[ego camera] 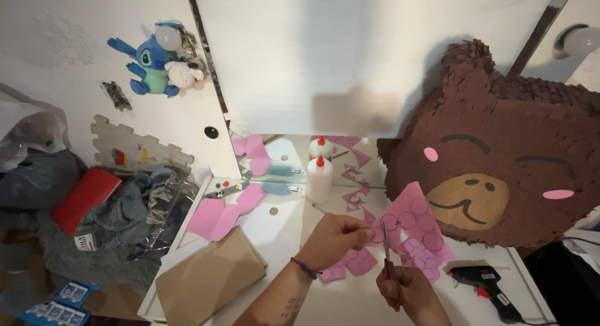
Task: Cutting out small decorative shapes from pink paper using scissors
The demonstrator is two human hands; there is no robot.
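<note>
Pink paper sheet marked with drawn circles (417, 221) sits low and right of centre in the frame, lifted off the white tabletop (281, 229) so the scissors can get under its edge. Largest of all, the brown fringed bear-face piñata (500, 170) fills the right side, leaning back against the wall, clear of the cutting. A folded brown paper bag (209, 277) lies lower left, pushed aside. The white glue bottle with a red cap (319, 178) stands upright at centre, within reach. A black glue gun (484, 282) rests at lower right. The left hand (334, 235) pinches the sheet's left edge between thumb and fingers, keeping it taut. The right hand (406, 288) is closed round the handles of small scissors (386, 248), blades pointing up at the paper.
</note>
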